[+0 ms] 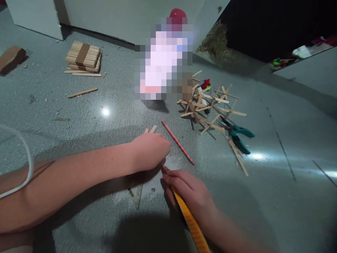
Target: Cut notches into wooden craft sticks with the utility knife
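My left hand [151, 149] is closed and held low over the floor. Ends of wooden craft sticks [152, 129] poke out beyond its far side; the fingers hide the rest. Just below and to the right, my right hand [188, 188] wraps round a long yellow tool [193, 225] with a ridged side. Its front end points toward the left hand and is hidden by my fingers. A clear plastic set square [137, 196] lies partly in shadow under my left wrist. Close to both hands, a red pencil [177, 142] rests on the floor.
Banded craft sticks [81, 56] lie at the back left, near a loose stick [82, 92]. Joined-stick frames [200, 105] spread at the right, with green-handled pliers [239, 137] beside them. A pixelated bottle-like object [163, 59] stands behind. A white cable [26, 154] loops at the left.
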`<state>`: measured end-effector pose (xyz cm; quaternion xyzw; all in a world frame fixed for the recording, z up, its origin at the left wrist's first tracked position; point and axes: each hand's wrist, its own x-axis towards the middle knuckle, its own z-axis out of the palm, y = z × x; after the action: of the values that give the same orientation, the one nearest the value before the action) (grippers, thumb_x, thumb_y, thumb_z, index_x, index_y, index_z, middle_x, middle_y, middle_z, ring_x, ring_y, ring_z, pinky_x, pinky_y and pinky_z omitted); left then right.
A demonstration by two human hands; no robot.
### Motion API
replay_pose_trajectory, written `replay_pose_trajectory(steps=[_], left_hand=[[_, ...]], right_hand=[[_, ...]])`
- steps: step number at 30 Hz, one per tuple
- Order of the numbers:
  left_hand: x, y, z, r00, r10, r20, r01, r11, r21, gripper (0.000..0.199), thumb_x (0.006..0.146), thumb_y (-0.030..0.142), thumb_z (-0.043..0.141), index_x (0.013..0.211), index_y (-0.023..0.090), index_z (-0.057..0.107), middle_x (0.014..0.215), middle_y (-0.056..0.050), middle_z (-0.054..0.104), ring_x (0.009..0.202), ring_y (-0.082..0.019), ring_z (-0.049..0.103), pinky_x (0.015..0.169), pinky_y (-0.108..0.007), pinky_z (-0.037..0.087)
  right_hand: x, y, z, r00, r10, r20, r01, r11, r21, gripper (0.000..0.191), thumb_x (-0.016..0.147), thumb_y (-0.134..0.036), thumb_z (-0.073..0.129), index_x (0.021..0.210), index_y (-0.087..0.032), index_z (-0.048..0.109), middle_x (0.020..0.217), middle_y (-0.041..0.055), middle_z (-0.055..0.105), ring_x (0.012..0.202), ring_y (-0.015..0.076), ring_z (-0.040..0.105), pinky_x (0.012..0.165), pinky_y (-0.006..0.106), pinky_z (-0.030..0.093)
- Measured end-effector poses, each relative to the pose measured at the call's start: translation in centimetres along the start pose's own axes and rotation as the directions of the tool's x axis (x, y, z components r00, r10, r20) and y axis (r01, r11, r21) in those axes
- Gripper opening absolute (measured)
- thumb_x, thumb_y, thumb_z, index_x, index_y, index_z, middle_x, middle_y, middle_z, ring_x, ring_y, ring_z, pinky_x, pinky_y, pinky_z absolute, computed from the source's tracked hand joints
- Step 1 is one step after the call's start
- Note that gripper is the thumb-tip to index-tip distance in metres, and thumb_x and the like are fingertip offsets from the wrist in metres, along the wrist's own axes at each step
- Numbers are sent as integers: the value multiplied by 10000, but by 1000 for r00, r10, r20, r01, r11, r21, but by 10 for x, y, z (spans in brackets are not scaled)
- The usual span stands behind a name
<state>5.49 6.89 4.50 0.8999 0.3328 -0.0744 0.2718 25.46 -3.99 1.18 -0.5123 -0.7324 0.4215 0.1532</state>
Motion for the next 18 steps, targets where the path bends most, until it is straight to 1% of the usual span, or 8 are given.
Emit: replay_pose_trajectory(steps=[3, 6, 10, 14, 15, 16, 18], left_hand=[[0, 1, -1, 1000, -13, 11, 13, 1000, -13, 184, 796, 52, 627, 782, 172, 765, 832, -62, 761, 841, -247, 717, 695, -311, 537], [-1, 0, -2, 1000, -19, 16, 20, 999, -26, 189, 784, 48, 634, 786, 178, 771, 829, -54, 761, 823, -235, 710, 677, -297, 518], [-1, -1, -3, 1000, -18, 3, 19, 999, -46, 188, 811, 67, 634, 777, 183, 778, 814, -57, 755, 794, -230, 701, 644, -289, 481], [1, -2, -2, 1000, -9, -11, 8, 998, -55, 183, 825, 76, 641, 746, 178, 771, 764, -52, 733, 757, -227, 696, 636, -287, 463], [1, -2, -2, 1000, -6, -18, 5, 999, -53, 188, 827, 75, 636, 737, 173, 767, 749, -52, 726, 757, -229, 698, 648, -290, 467], [2, -2, -2, 1000, -3, -25, 1, 999, -50, 193, 828, 72, 631, 727, 168, 764, 737, -54, 720, 756, -233, 699, 663, -296, 474], [2, -2, -1, 999, 1, -36, -3, 999, -44, 198, 823, 69, 622, 714, 160, 760, 720, -59, 713, 744, -237, 697, 685, -310, 487]], right_hand=[[-1, -1, -1, 999, -41, -8, 41, 998, -39, 382, 1058, -452, 444, 903, -244, 725, 797, 74, 735, 859, 240, 711, 816, 370, 563], [-1, -2, -3, 996, -87, -4, 86, 992, -90, 368, 1068, -423, 444, 915, -240, 724, 771, 58, 729, 791, 219, 700, 775, 347, 562], [-1, 1, -5, 988, -154, -9, 151, 980, -128, 431, 1096, -403, 380, 879, -241, 716, 784, 47, 732, 751, 197, 690, 750, 320, 559], [-3, 9, -8, 976, -219, -15, 213, 961, -176, 385, 1076, -447, 413, 1024, -258, 744, 966, 74, 770, 870, 227, 717, 787, 340, 571], [-3, 10, -8, 976, -218, -5, 214, 961, -174, 383, 1067, -470, 425, 1048, -262, 745, 983, 76, 774, 902, 236, 721, 813, 350, 574], [-3, 11, -9, 980, -200, 8, 198, 968, -154, 393, 1064, -491, 428, 1037, -265, 748, 955, 69, 776, 909, 237, 723, 837, 355, 574], [-2, 12, -9, 993, -114, 40, 116, 991, -69, 427, 1064, -513, 433, 911, -274, 752, 801, 35, 756, 840, 213, 723, 846, 339, 571]])
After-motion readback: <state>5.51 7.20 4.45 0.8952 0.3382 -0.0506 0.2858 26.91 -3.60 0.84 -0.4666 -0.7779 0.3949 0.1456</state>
